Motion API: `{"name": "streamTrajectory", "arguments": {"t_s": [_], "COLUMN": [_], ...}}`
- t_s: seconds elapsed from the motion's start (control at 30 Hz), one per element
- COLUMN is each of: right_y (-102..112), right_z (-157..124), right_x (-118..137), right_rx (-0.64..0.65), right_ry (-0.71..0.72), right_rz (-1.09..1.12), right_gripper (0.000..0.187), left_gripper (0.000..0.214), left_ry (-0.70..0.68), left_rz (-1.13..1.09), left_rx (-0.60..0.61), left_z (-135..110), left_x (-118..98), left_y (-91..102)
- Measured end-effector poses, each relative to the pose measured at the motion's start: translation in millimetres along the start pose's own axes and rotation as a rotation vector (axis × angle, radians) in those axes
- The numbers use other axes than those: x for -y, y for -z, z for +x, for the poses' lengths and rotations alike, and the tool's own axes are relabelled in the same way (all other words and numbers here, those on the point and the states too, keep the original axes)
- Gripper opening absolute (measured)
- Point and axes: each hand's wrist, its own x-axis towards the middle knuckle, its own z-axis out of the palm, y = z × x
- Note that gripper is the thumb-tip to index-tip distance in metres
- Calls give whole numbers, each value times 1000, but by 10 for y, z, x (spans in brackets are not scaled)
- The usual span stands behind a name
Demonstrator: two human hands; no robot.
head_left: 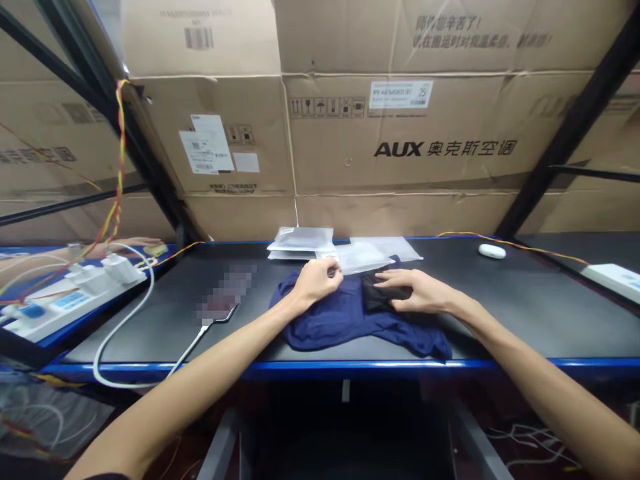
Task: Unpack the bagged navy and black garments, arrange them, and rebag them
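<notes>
A crumpled navy blue cloth [333,323], perhaps a garment, lies on the dark tabletop in front of me. My left hand [317,280] rests at its upper left part with fingers curled into a pinch. It seems to grip the blue cloth, though the fingertips partly hide what is between them. A bunched black cloth [374,295] lies on top of the blue one. Over it is my right hand [417,290], its fingers stretched out and the thumb apart, touching the black cloth. Just behind the hands are frosted plastic bags [360,257], with a stack of similar bags [300,240] to the left.
Left of the cloth lies a phone [227,293], blurred out, with a white cable [100,347] looping over the table edge. Power strips [75,300] sit at far left and right. A white earbud case [492,251] stands back right. Cardboard [340,167] walls the rear.
</notes>
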Motion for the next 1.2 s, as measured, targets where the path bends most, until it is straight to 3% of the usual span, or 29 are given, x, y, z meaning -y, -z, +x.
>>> {"name": "streamTrajectory", "arguments": {"t_s": [0.2,0.3,0.57,0.67,0.77,0.97,1.2], "right_y": [-77,-72,41,67,33,-109,-53], "right_z": [-1,-5,-77,-95,-60,90,178], "right_x": [14,29,61,102,154,182,139], "right_rx": [-113,-175,-296,-398,-455,-224,96], "right_ry": [65,73,-69,-123,-58,154,157], "right_rz": [-29,1,115,100,81,-22,-27], "right_gripper": [38,36,36,36,35,37,58], "left_gripper": [21,22,28,29,30,35,35], "left_ry": [-24,-84,-82,-104,-148,-235,-284], "left_rz": [43,108,172,166,144,18,-54], "left_rx": [-47,7,65,77,96,135,101], "left_z": [-14,-29,-9,-8,-13,-24,-21], "left_x": [-51,-59,-25,-25,-34,-25,17], "left_y": [-13,-14,-57,-59,-65,-94,-123]}}
